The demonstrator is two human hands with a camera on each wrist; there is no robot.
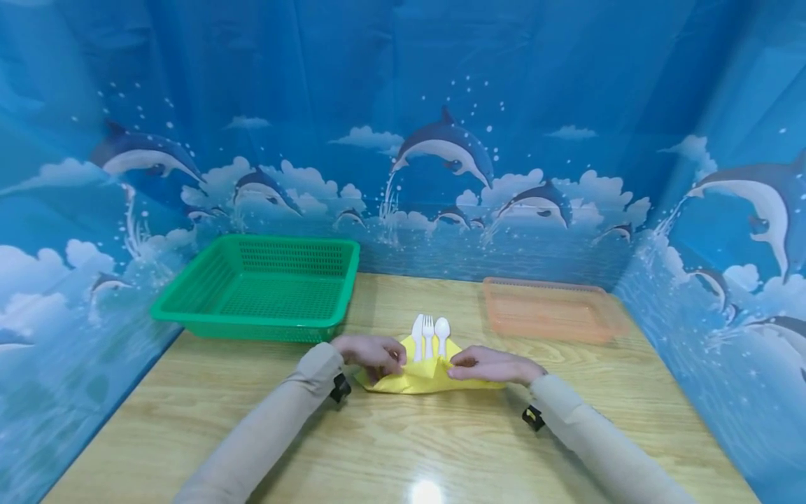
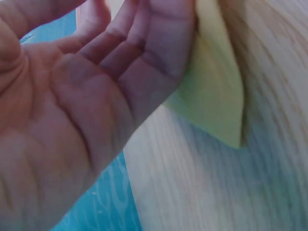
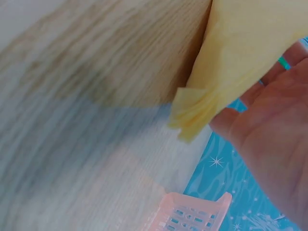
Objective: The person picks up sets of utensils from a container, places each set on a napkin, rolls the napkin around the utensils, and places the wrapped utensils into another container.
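A yellow napkin (image 1: 418, 381) lies on the table with its near edge folded up over the lower parts of a white knife (image 1: 418, 336), fork (image 1: 429, 334) and spoon (image 1: 443, 334), their upper ends bare. My left hand (image 1: 373, 352) pinches the fold at its left side; in the left wrist view the fingers of that hand (image 2: 91, 96) curl beside a yellow corner (image 2: 216, 91). At the fold's right side my right hand (image 1: 494, 365) pinches the napkin. The right wrist view has the hand (image 3: 274, 115) behind the bunched yellow end (image 3: 192, 110), its fingertips partly hidden.
A green basket (image 1: 252, 322) stands at the back left of the wooden table (image 1: 390, 448). A shallow pink basket (image 1: 548, 311) is at the back right. Blue dolphin-printed curtains (image 1: 302, 175) enclose the back and sides.
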